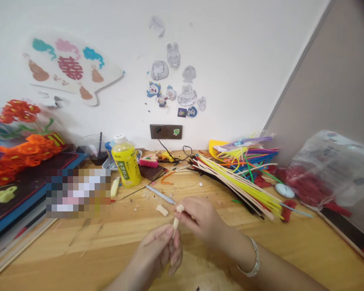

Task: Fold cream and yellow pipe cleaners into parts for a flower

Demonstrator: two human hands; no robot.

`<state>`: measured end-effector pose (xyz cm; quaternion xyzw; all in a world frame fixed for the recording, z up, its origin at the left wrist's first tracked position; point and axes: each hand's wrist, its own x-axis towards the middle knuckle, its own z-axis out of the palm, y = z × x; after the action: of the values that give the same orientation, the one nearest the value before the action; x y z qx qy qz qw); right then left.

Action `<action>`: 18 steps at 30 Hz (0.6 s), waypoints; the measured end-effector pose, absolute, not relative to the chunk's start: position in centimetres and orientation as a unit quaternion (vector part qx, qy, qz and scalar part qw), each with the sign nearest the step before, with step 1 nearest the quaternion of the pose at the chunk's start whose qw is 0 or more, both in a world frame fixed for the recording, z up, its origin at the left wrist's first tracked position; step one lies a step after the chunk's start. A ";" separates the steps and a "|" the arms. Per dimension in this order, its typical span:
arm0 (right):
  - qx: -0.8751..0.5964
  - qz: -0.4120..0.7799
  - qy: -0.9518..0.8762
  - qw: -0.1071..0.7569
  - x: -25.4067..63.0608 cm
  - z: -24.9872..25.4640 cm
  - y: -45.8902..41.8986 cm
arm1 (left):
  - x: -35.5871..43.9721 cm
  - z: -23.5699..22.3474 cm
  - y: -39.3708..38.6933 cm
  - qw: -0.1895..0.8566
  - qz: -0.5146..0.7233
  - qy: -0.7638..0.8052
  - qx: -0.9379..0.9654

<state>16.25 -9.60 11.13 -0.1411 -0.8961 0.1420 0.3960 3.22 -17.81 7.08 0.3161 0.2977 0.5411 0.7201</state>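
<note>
My left hand (pixel 157 251) and my right hand (pixel 200 217) meet above the wooden table (pixel 200 242). Between them is a short cream fuzzy piece, probably pipe cleaner (pixel 176 225). My left fingertips pinch its lower end. My right fingertips hold its upper end, where a small bent tuft (pixel 180 208) shows. Part of the piece is hidden by my fingers. A similar cream piece (pixel 161 210) lies on the table just left of my right hand. A pale blue pen-like tool (pixel 160 195) lies beyond it. A silver bracelet (pixel 251 257) circles my right wrist.
A large bundle of yellow, cream and black pipe cleaners (pixel 239 186) spreads across the table to the right. Behind stand a yellow bottle (pixel 126 165) and a white oval object (pixel 284 190). Orange pipe-cleaner flowers (pixel 27 151) lie on books at left; a plastic bag of red material (pixel 324 178) sits right.
</note>
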 end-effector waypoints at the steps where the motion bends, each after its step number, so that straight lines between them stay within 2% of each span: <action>1: -0.132 0.120 -0.901 0.395 16.3 11.2 -9.5 | 3.2 7.2 -17.8 0.722 0.539 0.292 0.319; 7: -0.043 -0.021 -0.929 0.367 16.8 12.2 -9.0 | 3.0 7.2 -17.8 0.724 0.525 0.301 0.331; 12: -0.024 -0.173 -0.923 0.342 17.0 12.4 -9.2 | 3.0 6.9 -17.5 0.715 0.533 0.305 0.334; 18: -0.031 -0.240 -0.913 0.329 16.6 11.8 -9.4 | 3.4 7.2 -17.6 0.654 0.538 0.397 0.355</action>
<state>16.55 -9.43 11.83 -0.0312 -0.9129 -0.2395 0.3289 3.42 -17.57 7.24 0.3546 0.3970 0.5379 0.6537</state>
